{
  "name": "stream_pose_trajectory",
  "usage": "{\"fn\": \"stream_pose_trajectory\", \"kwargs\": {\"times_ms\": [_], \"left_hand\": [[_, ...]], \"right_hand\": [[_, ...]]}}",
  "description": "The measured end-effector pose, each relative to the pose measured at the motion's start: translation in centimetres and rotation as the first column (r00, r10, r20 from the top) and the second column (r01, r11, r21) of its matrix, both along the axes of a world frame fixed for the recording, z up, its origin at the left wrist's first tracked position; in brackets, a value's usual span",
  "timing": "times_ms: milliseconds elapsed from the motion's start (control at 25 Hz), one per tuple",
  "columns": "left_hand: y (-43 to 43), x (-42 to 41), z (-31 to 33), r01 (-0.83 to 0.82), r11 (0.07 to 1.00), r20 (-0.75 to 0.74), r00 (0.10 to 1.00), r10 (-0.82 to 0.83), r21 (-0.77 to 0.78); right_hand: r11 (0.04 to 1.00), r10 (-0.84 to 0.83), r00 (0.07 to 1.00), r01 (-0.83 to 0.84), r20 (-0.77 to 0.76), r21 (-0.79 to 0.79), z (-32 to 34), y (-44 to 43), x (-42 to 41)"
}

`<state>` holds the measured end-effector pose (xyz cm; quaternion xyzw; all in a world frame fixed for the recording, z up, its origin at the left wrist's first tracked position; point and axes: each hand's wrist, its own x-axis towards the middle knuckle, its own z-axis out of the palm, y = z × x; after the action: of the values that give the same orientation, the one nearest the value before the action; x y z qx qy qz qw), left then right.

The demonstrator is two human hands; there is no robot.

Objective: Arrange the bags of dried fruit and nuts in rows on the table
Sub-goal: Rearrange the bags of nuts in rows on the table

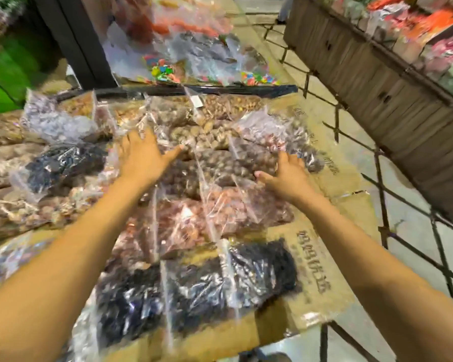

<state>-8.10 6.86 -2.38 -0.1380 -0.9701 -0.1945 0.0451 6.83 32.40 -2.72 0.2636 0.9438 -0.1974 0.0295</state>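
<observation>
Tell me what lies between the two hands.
In the head view, a clear bag of round brown nuts fills the stretch between the left hand and the right hand, both spread open on the bags.

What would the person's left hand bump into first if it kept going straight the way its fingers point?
Most likely the clear bag of pale tan nuts just beyond the left hand. The fingers point up and away across the table, already at that bag's edge, though blur makes contact hard to judge.

Evenly and fairly brightly lit from overhead, with white glare streaking the clear plastic bags (194,220) below and beyond the left hand (141,158), soft motion blur throughout, heaviest far above both hands, and wide-angle bending at the edges.
</observation>
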Motion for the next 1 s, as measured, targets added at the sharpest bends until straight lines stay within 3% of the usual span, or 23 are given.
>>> {"fn": "stream_pose_trajectory", "kwargs": {"times_ms": [160,280,440,640,760,880,1000], "left_hand": [[4.0,-0.1,-1.8,-0.216,0.976,-0.008,0.976,0.215,-0.042],[4.7,2.0,-3.1,-0.437,0.897,-0.007,0.899,0.438,-0.063],[4.7,5.9,-3.7,-0.57,0.817,0.012,0.819,0.573,-0.091],[2.1,5.8,-3.4,-0.623,0.77,0.047,0.773,0.633,-0.138],[0.0,2.9,-3.4,-0.6,0.799,0.148,0.787,0.599,-0.048],[-0.6,0.8,-3.7,-0.625,0.779,0.268,0.743,0.613,-0.047],[-0.3,0.0,-3.7,-0.656,0.753,0.238,0.725,0.646,-0.046]], "right_hand": [[1.0,-0.008,1.0,0.008,-0.012,0.021,-1.6,8.0,-3.9],[0.998,0.053,0.998,-0.054,-0.019,-0.021,-2.1,11.2,-6.7],[0.991,0.13,0.991,-0.13,0.018,-0.017,-3.1,12.2,-9.8],[0.988,0.153,0.987,-0.152,0.051,-0.021,-4.2,13.0,-11.8],[0.991,0.134,0.991,-0.134,0.02,-0.026,-5.0,13.3,-12.0],[0.989,0.146,0.989,-0.146,-0.004,-0.016,-5.5,13.7,-12.3],[0.98,0.198,0.98,-0.197,0.03,-0.024,-5.6,14.4,-12.7]]}}
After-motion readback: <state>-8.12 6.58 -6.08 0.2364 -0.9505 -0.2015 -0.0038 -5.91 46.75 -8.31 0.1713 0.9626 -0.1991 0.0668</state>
